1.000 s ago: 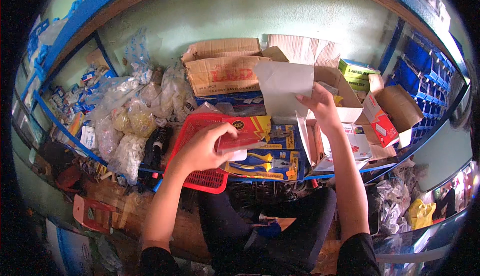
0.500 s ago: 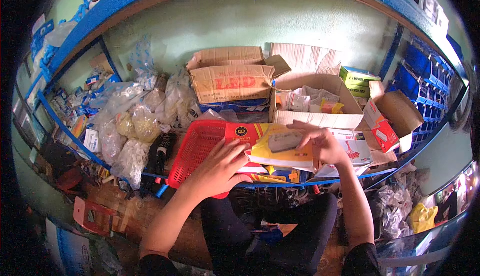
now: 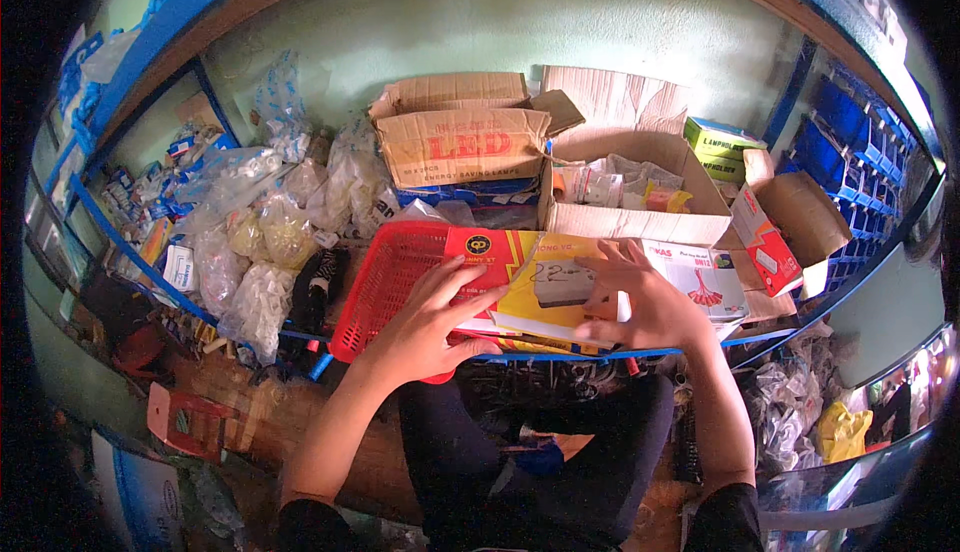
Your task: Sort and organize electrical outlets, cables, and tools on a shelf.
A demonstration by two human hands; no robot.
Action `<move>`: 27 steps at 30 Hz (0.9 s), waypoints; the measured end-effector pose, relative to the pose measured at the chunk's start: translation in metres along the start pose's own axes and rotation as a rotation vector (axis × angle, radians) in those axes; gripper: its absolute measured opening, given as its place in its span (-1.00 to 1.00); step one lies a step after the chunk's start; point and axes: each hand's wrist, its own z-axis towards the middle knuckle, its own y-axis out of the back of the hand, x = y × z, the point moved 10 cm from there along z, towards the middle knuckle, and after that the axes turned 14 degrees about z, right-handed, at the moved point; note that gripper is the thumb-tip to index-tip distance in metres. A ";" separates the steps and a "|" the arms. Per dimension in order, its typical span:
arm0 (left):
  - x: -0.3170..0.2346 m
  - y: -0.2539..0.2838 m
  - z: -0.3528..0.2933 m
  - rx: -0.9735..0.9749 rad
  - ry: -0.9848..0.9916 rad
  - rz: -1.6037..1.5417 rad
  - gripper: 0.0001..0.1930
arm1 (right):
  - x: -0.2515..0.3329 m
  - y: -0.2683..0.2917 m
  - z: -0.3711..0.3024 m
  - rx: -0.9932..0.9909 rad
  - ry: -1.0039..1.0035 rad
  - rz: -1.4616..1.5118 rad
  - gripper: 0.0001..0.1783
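Note:
My left hand (image 3: pixel 425 324) is open, fingers spread. Its fingertips reach over a flat red box (image 3: pixel 482 262) with a yellow stripe, beside a red plastic basket (image 3: pixel 385 282). My right hand (image 3: pixel 650 300) is open too, its slightly bent fingers apart over the right end of a flat yellow box (image 3: pixel 555 267). That box bears handwriting and a picture of a grey device, and lies against the red box. To the right of it is a white box (image 3: pixel 700 282) with a red picture. My fingers hide part of the yellow box's right end.
Behind stand a brown carton (image 3: pixel 460 147) and an open carton (image 3: pixel 640 217) with packets inside. Clear plastic bags (image 3: pixel 270 232) pile up at left. Green boxes (image 3: pixel 720 147), a red-and-white box (image 3: pixel 765 242) and blue bins (image 3: pixel 850 152) are at right. A blue metal rail (image 3: pixel 540 357) edges the shelf.
The yellow box has come to lie flatter, uncovering its handwriting. My right hand's fingers have bent and moved down its right end. My left hand has shifted slightly and its fingers have spread.

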 end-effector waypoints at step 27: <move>0.055 -0.066 -0.024 0.021 0.833 -1.285 -0.32 | 0.021 -0.042 -0.026 -0.458 0.094 -0.402 -0.36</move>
